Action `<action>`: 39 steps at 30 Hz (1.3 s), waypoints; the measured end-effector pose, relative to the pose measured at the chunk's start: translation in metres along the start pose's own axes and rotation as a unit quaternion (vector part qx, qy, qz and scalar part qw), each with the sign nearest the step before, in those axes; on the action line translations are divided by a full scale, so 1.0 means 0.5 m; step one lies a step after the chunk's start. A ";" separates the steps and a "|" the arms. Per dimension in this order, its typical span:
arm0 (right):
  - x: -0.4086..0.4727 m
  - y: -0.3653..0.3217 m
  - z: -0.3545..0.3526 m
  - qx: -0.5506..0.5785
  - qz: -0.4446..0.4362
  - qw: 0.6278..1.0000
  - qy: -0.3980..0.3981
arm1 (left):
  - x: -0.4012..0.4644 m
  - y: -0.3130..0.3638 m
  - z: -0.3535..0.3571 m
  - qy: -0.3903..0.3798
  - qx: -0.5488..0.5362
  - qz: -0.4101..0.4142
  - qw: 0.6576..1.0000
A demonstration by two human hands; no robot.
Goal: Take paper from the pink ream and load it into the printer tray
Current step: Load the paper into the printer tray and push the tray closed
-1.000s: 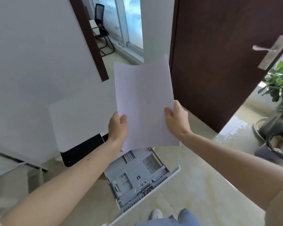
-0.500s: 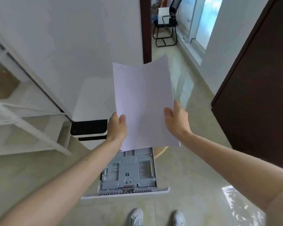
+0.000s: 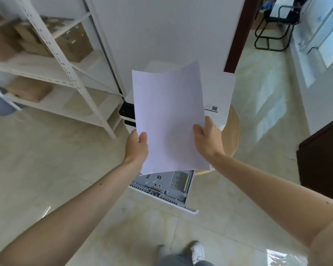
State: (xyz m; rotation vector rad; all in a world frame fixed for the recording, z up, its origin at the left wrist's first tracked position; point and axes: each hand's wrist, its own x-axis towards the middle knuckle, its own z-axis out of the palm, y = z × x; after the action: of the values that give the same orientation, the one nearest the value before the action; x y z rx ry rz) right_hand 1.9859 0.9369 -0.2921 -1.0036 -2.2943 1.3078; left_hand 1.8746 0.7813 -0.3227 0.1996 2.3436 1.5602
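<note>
A thin stack of white paper (image 3: 167,116) is held upright in front of me, its top edge curling forward. My left hand (image 3: 136,148) grips its lower left edge and my right hand (image 3: 208,139) grips its lower right edge. Behind the paper stands the white printer (image 3: 219,89), mostly hidden. Its grey paper tray (image 3: 167,187) is pulled out below the sheets, open, with its guides showing. The pink ream is not in view.
The printer rests on a round wooden stool (image 3: 232,127). A white metal shelf rack (image 3: 65,70) with cardboard boxes stands at the left. A dark door (image 3: 321,162) is at the right, a black chair (image 3: 273,25) far back. My shoe (image 3: 197,252) is on the tiled floor.
My view has swung left: the dark door has slid to the right edge and the shelf rack has come in at the left. Both hands keep the same hold on the paper.
</note>
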 end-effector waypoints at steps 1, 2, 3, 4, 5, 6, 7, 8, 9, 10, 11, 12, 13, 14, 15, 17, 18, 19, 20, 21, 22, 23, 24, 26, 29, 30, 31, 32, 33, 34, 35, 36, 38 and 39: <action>-0.004 0.001 0.009 0.002 0.002 1.000 -0.010 | -0.003 -0.011 -0.009 0.001 -0.003 -0.004 1.000; -0.009 0.003 0.018 0.008 0.005 1.000 -0.019 | -0.006 -0.023 -0.018 0.003 -0.004 -0.007 1.000; -0.016 0.005 0.027 0.015 0.007 0.999 -0.028 | -0.008 -0.039 -0.026 0.006 0.000 -0.011 1.000; -0.025 0.007 0.037 0.022 0.007 0.999 -0.035 | -0.010 -0.056 -0.035 0.009 0.004 -0.019 1.000; -0.034 0.011 0.048 0.027 0.008 0.999 -0.042 | -0.012 -0.073 -0.044 0.010 0.006 -0.028 1.000; -0.045 0.017 0.061 0.029 0.012 0.998 -0.048 | -0.014 -0.094 -0.053 0.010 0.006 -0.037 0.999; -0.057 0.026 0.074 0.027 0.016 0.998 -0.054 | -0.020 -0.114 -0.062 0.006 0.007 -0.045 0.999; -0.069 0.038 0.089 0.020 0.020 0.998 -0.059 | -0.024 -0.140 -0.070 0.003 0.008 -0.052 0.999; -0.081 0.051 0.104 0.014 0.024 0.997 -0.066 | -0.033 -0.161 -0.077 -0.003 0.007 -0.062 0.998; -0.095 0.066 0.120 0.012 0.030 0.997 -0.071 | -0.043 -0.183 -0.083 -0.008 0.008 -0.080 0.997; -0.110 0.082 0.136 0.014 0.037 0.996 -0.076 | -0.056 -0.206 -0.088 -0.016 0.006 -0.098 0.995; -0.123 0.096 0.151 0.016 0.042 0.996 -0.080 | -0.067 -0.228 -0.093 -0.026 0.000 -0.116 0.993; -0.135 0.109 0.165 0.015 0.044 0.995 -0.085 | -0.077 -0.244 -0.097 -0.041 -0.007 -0.133 0.990; -0.145 0.124 0.178 0.009 0.048 0.995 -0.089 | -0.084 -0.262 -0.100 -0.056 -0.015 -0.148 0.987; -0.154 0.139 0.191 0.001 0.053 0.994 -0.092 | -0.089 -0.276 -0.102 -0.068 -0.020 -0.162 0.984; -0.168 0.164 0.211 -0.008 0.065 0.993 -0.099 | -0.093 -0.299 -0.103 -0.083 -0.014 -0.186 0.979; -0.173 0.177 0.220 -0.015 0.073 0.992 -0.101 | -0.093 -0.309 -0.104 -0.090 -0.006 -0.197 0.976; -0.179 0.189 0.228 -0.022 0.079 0.991 -0.102 | -0.093 -0.317 -0.102 -0.097 0.005 -0.207 0.974; -0.183 0.199 0.235 -0.029 0.088 0.990 -0.103 | -0.091 -0.329 -0.100 -0.102 0.016 -0.219 0.970; -0.187 0.208 0.243 -0.037 0.097 0.989 -0.105 | -0.089 -0.338 -0.098 -0.108 0.029 -0.234 0.966; -0.190 0.216 0.250 -0.042 0.107 0.988 -0.107 | -0.085 -0.347 -0.095 -0.116 0.038 -0.250 0.961; -0.192 0.226 0.258 -0.043 0.121 0.986 -0.109 | -0.081 -0.356 -0.094 -0.125 0.045 -0.262 0.956; -0.194 0.233 0.263 -0.041 0.136 0.984 -0.110 | -0.077 -0.362 -0.092 -0.130 0.052 -0.272 0.952; -0.196 0.246 0.273 -0.034 0.168 0.978 -0.116 | -0.067 -0.370 -0.088 -0.142 0.074 -0.289 0.944; -0.192 0.271 0.288 -0.015 0.224 0.968 -0.116 | -0.047 -0.371 -0.081 -0.153 0.095 -0.300 0.937; -0.188 0.279 0.295 -0.003 0.246 0.963 -0.111 | -0.037 -0.374 -0.079 -0.153 0.105 -0.303 0.935; -0.183 0.288 0.303 0.009 0.268 0.958 -0.104 | -0.027 -0.374 -0.079 -0.160 0.113 -0.307 0.931; -0.176 0.293 0.310 0.022 0.289 0.952 -0.097 | -0.017 -0.375 -0.079 -0.167 0.118 -0.307 0.930; -0.171 0.299 0.317 0.035 0.310 0.946 -0.091 | -0.004 -0.375 -0.082 -0.173 0.125 -0.310 0.926; -0.166 0.307 0.323 0.051 0.330 0.938 -0.089 | 0.008 -0.371 -0.082 -0.183 0.129 -0.317 0.922; -0.162 0.313 0.327 0.068 0.350 0.930 -0.088 | 0.024 -0.372 -0.082 -0.190 0.132 -0.327 0.916; -0.157 0.319 0.329 0.090 0.367 0.921 -0.088 | 0.036 -0.371 -0.081 -0.196 0.134 -0.333 0.912; -0.150 0.323 0.324 0.143 0.399 0.902 -0.082 | 0.056 -0.358 -0.074 -0.202 0.139 -0.345 0.906; -0.147 0.324 0.319 0.160 0.411 0.894 -0.075 | 0.065 -0.355 -0.070 -0.201 0.143 -0.347 0.905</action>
State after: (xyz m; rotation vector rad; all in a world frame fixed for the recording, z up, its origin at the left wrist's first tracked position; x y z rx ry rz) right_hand 2.0139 0.8400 -0.5086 -1.8950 -1.6633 2.0410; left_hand 1.8426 0.6901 -0.4789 -0.2164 1.9750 0.7469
